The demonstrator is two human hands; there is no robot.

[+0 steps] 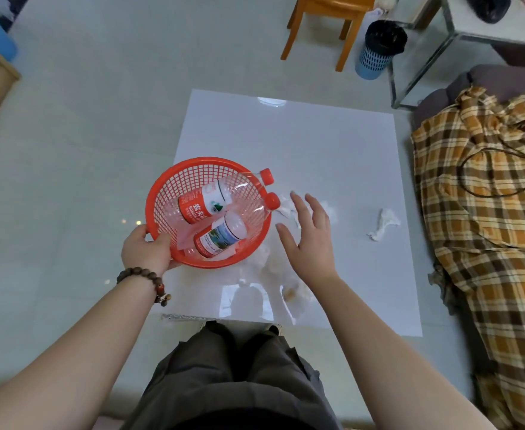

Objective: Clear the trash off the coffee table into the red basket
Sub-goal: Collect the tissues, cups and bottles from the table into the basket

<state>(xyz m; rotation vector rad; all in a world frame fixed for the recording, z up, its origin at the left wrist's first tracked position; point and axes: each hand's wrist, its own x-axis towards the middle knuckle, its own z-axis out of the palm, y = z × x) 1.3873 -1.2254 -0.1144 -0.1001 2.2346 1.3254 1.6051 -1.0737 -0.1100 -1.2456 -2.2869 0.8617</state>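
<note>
Left hand [145,249] gripping red basket [162,193] rim at centre frame, tilted to receive; right hand [307,237] open, empty, reaching over tissue [328,209].

bright, even | glare on coffee table [317,144] | edges warped

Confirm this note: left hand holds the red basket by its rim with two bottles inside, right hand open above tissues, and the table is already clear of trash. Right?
Not quite. The head view shows trash left on the coffee table: a crumpled tissue lies apart to the right, more tissues under the right hand. The rest holds: left hand grips the red basket rim, two bottles inside.
</note>
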